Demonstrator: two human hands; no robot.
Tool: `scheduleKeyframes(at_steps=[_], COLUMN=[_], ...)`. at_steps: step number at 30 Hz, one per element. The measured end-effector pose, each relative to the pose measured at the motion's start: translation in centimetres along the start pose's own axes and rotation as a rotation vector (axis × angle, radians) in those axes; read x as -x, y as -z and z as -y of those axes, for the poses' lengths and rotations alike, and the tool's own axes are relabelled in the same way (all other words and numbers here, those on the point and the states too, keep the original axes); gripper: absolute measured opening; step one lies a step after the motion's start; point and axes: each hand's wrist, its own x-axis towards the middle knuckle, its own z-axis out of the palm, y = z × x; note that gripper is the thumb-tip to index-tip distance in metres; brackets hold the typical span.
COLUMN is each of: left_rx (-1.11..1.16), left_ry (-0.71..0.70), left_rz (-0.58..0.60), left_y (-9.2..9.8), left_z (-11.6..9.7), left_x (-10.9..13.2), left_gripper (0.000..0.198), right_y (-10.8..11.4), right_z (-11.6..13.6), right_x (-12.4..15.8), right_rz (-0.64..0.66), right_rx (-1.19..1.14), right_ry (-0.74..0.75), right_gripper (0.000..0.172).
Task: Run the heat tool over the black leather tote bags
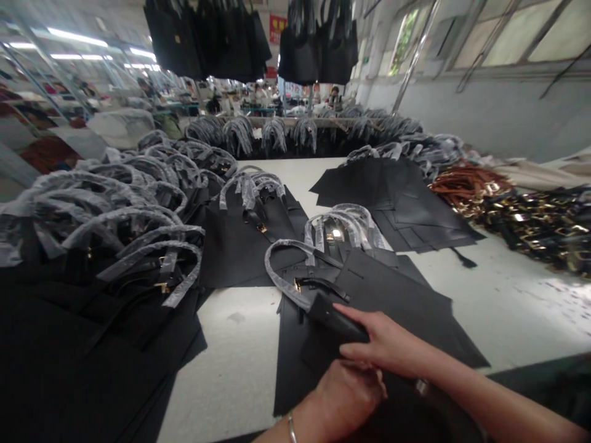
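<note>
A black leather bag panel [333,321] with a wrapped handle [289,246] lies folded over under my hands, at the front of the table. My right hand [392,341] grips the panel's folded edge between its outstretched index finger and thumb. Close below it, my left hand [344,394] is closed in a fist, a bangle on its wrist; what its fingers hold is hidden. Beneath and behind are more black panels [392,295] with plastic-wrapped handles. A small gold buckle [297,285] and a black strap show beside the handle.
Stacks of black panels with wrapped handles [138,215] cover the left side. Another black stack [401,203] lies at back right, near brown straps [466,184] and a heap of gold-buckled black straps [540,221]. Finished black bags [318,55] hang beyond the pale table [231,344].
</note>
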Motion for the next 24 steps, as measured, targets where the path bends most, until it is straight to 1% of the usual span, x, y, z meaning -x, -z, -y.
scheduleKeyframes(at_steps=[3,4,6,7,9,11,12,13,14,16,18,19,21,24], left_rx=[0.077,0.104,0.179,0.226,0.293,0.261,0.201,0.124,0.041,-0.104,-0.182,-0.189,-0.147,0.006], left_ry=[0.022,0.039,0.103,0.163,0.351,0.572,0.672,0.757,0.83,0.957,1.05,1.081,1.126,1.17], left_rz=[-0.015,-0.009,-0.012,-0.038,-0.134,-0.219,-0.226,-0.2,-0.145,0.002,0.128,0.166,0.194,0.137], left_y=[0.6,0.8,1.2,1.4,1.9,2.9,3.5,4.2,4.9,6.0,6.7,6.8,6.6,5.9], left_z=[0.0,0.0,0.1,0.2,1.0,2.3,3.1,3.9,4.8,6.2,7.5,8.0,9.1,10.9], left_x=[0.0,0.0,0.0,-0.1,-0.4,-1.1,-1.6,-2.2,-2.8,-4.1,-5.2,-5.7,-6.3,-6.7], left_gripper=[0.018,0.019,0.017,0.014,0.008,0.008,0.012,0.017,0.022,0.028,0.032,0.034,0.038,0.04], right_y=[2.2,3.2,5.0,5.5,5.9,5.4,5.0,4.6,4.2,3.7,3.8,3.9,4.4,5.2], right_z=[-0.7,-1.3,-3.2,-4.3,-6.8,-9.3,-10.4,-11.4,-12.3,-13.9,-15.1,-15.7,-16.8,-18.3], right_x=[0.4,0.8,1.8,2.5,3.8,5.2,5.8,6.3,6.8,7.7,8.7,9.1,10.0,10.9], right_rz=[-0.203,-0.273,-0.35,-0.369,-0.392,-0.409,-0.422,-0.441,-0.468,-0.547,-0.655,-0.711,-0.806,-0.895], right_rx=[-0.024,0.001,0.008,-0.016,-0.09,-0.158,-0.184,-0.208,-0.231,-0.283,-0.338,-0.366,-0.421,-0.484], right_ry=[-0.064,-0.086,-0.124,-0.15,-0.212,-0.26,-0.281,-0.297,-0.315,-0.343,-0.358,-0.359,-0.362,-0.397], right_gripper=[0.077,0.079,0.08,0.08,0.082,0.085,0.086,0.088,0.089,0.088,0.084,0.083,0.08,0.075])
